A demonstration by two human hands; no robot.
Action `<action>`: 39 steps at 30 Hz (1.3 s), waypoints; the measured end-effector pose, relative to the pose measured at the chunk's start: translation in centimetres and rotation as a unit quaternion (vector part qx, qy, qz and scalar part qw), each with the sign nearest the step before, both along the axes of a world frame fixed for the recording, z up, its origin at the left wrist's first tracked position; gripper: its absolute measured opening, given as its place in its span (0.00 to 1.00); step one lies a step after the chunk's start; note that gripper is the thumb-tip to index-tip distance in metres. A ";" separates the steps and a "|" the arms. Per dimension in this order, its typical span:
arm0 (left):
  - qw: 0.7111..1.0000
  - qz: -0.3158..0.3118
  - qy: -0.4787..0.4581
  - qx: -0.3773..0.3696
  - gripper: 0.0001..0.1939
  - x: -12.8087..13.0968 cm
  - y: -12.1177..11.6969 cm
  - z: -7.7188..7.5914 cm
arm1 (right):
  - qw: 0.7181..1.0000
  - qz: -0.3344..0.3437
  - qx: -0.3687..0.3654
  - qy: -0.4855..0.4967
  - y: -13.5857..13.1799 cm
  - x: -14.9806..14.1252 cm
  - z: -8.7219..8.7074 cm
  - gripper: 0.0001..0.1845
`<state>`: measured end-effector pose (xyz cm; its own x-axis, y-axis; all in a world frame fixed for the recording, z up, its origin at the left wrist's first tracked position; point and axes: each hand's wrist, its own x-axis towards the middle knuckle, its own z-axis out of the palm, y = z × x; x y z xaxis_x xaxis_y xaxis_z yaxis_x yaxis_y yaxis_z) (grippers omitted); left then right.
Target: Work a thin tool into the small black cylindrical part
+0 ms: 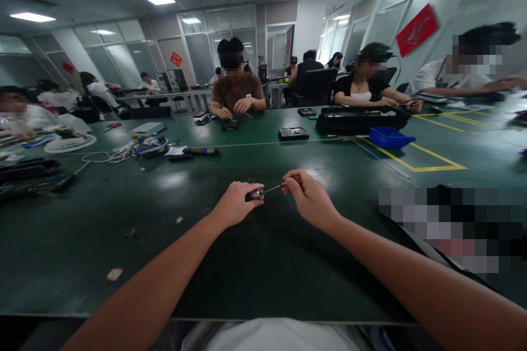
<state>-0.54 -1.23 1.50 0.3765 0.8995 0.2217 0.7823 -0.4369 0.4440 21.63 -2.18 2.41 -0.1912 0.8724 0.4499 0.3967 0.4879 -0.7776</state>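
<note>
In the head view, my left hand (237, 202) is closed around a small dark cylinder (258, 193) with a shiny metal ring at its end, which faces right. Most of the cylinder is hidden by my fingers. My right hand (307, 194) grips a screwdriver (272, 188) by its red handle. Its thin shaft points left, with the tip at the ringed end of the cylinder; I cannot tell whether it is inside. Both hands are above the green table (263, 274).
Ahead lie a hard drive (293, 133), a long black casing (362, 120) and a blue tray (390, 137). To the left are a dark pen-shaped tool (201, 151), tangled cables (150, 146) and a white fan grille (69, 143). A co-worker (236, 90) sits opposite.
</note>
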 end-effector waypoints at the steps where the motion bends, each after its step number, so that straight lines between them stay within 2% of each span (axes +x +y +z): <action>1: 1.000 -0.001 0.000 -0.001 0.22 0.0 0.0 0.0 | 1.000 -0.005 0.003 -0.003 0.0 0.0 0.0 0.10; 12: 1.000 -0.017 0.002 -0.007 0.24 -0.2 0.4 -0.8 | 0.999 -0.012 0.012 -0.029 -0.1 0.0 0.1 0.09; 18: 1.000 -0.004 -0.003 -0.010 0.23 -0.2 0.4 -0.6 | 0.997 -0.034 0.028 -0.055 0.2 0.1 0.0 0.09; 25: 0.998 0.020 -0.056 -0.009 0.15 -0.1 0.3 -0.6 | 0.997 -0.052 0.032 -0.046 0.3 0.3 -0.1 0.09; 31: 0.990 0.042 -0.132 -0.004 0.19 0.0 0.1 -0.4 | 0.998 -0.047 0.029 -0.041 0.3 0.4 -0.1 0.09; 35: 0.994 0.006 -0.110 -0.027 0.20 0.2 -0.3 -0.4 | 0.998 -0.048 0.023 -0.038 0.3 0.3 0.0 0.10; 39: 0.999 -0.025 -0.042 -0.024 0.18 1.0 -0.7 -0.8 | 0.998 -0.049 0.018 -0.041 0.3 0.2 0.1 0.09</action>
<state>0.43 -1.92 0.72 0.4033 0.8901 0.2122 0.7189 -0.4516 0.5284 21.88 -1.91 2.52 -0.1432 0.8723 0.4676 0.5047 0.4708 -0.7236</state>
